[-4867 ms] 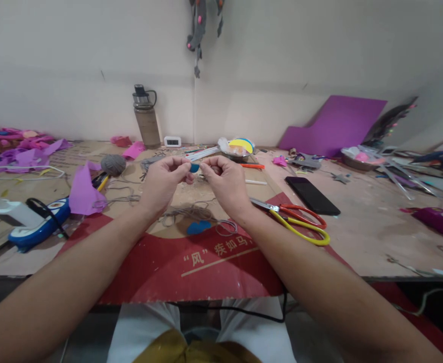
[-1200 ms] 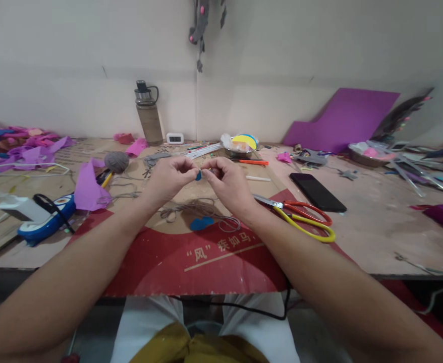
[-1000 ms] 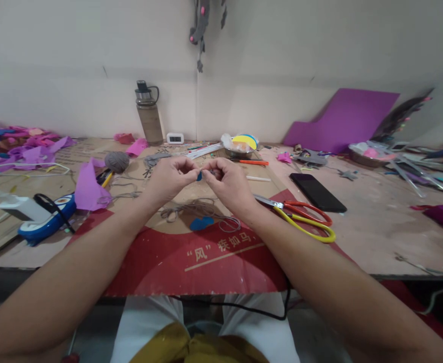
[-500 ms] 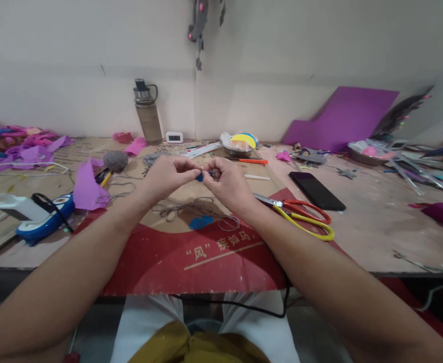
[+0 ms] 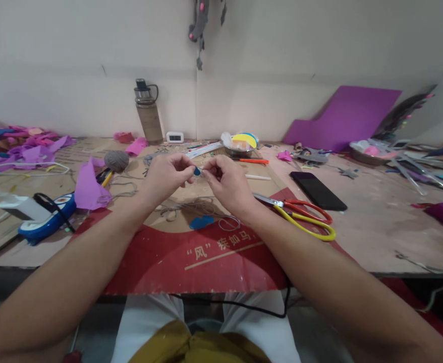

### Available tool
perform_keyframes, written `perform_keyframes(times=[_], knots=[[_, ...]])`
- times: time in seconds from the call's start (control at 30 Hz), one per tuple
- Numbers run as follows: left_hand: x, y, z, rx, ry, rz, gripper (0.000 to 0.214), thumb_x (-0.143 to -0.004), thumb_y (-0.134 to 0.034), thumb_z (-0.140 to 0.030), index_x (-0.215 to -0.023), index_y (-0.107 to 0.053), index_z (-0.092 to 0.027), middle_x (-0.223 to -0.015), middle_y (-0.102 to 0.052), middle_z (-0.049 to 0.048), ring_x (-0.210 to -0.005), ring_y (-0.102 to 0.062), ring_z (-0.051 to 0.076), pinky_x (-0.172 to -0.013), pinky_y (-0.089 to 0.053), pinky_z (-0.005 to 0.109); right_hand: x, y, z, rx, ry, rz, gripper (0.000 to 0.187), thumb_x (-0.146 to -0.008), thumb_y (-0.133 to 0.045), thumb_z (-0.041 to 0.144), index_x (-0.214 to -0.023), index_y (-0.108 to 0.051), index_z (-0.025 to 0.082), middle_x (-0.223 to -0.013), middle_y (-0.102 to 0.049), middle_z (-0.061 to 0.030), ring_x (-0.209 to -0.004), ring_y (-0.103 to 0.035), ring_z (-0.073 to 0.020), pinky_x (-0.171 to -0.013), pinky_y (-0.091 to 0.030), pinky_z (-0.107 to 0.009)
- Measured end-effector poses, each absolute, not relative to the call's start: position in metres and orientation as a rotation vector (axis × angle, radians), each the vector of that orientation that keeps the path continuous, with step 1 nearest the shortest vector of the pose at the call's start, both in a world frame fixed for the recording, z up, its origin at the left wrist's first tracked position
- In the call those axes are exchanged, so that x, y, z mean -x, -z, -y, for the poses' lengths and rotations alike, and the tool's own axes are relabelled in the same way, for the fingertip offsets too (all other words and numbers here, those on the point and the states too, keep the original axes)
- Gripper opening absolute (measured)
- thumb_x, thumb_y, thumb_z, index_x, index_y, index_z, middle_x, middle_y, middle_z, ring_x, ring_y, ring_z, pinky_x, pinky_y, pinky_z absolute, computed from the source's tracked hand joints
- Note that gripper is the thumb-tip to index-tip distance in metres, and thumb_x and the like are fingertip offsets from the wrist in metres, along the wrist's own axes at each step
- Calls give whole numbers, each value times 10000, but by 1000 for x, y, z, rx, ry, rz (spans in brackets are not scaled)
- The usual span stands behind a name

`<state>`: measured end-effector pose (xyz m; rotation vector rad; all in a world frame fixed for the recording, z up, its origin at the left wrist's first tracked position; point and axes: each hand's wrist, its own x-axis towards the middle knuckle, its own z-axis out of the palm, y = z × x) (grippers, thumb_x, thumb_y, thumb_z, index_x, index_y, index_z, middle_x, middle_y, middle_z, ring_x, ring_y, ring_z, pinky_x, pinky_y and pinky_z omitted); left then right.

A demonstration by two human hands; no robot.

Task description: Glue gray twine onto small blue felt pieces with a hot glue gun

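Between the fingertips of both hands, over the middle of the work surface, is a small blue piece [image 5: 197, 171]. My left hand [image 5: 170, 174] is closed in a pinch on it. The fingers of my right hand [image 5: 223, 179] are pressed together just beside the piece; what they grip is too small to make out. Beneath the hands, loose grey yarn [image 5: 176, 207] lies in loops. Flat blue cut pieces [image 5: 201, 222] rest close to the yarn. Scissors [image 5: 297, 214] with red and yellow handles lie partly behind my right forearm.
A grey yarn ball [image 5: 116, 161] and purple sheet scrap [image 5: 91, 186] lie left, near a blue power strip [image 5: 47, 224]. A bottle [image 5: 148, 113] and small digital clock [image 5: 175, 137] stand at the back. A phone [image 5: 317, 190] lies right of the scissors.
My fingertips have drawn slightly apart, and more of the blue piece shows between them. The things on the table have stayed in place.
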<state>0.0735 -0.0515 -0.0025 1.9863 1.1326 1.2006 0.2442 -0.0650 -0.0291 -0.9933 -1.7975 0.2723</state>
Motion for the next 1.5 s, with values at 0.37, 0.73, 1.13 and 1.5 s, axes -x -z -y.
perform_keyframes(times=[0.37, 0.73, 1.13, 1.5], knots=[[-76, 3, 53, -1840, -1288, -1110, 93, -747, -653, -252, -740, -638, -160, -574, -647, 8, -459, -526, 84, -460, -420, 218, -243, 26, 70, 1051, -314, 1791, 259, -926, -515, 337, -714, -547, 191, -675, -544, 4, -639, -457, -125, -648, -330, -289], [-76, 13, 42, -1711, -1360, -1059, 121, -805, -654, -261, -846, -645, -149, -625, -678, 19, -506, -612, 99, -505, -511, 214, -238, 30, 71, 1024, -345, 1882, 176, -915, -497, 258, -822, -616, 168, -736, -613, -15, -683, -514, -130, -666, -362, -265], [-77, 15, 40, -1640, -1384, -1001, 146, -792, -689, -254, -879, -663, -140, -758, -726, 45, -682, -703, 144, -704, -606, 289, -239, 30, 71, 1061, -374, 1831, 185, -924, -485, 308, -855, -598, 179, -707, -601, -3, -652, -515, -128, -649, -367, -269], [-75, 19, 43, -2034, -1306, -1008, 175, -828, -647, -267, -963, -664, -157, -795, -727, 51, -695, -688, 145, -712, -577, 291, -243, 26, 68, 1120, -390, 1688, 200, -829, -622, 258, -1019, -600, 197, -648, -448, 55, -613, -425, -116, -615, -329, -268]])
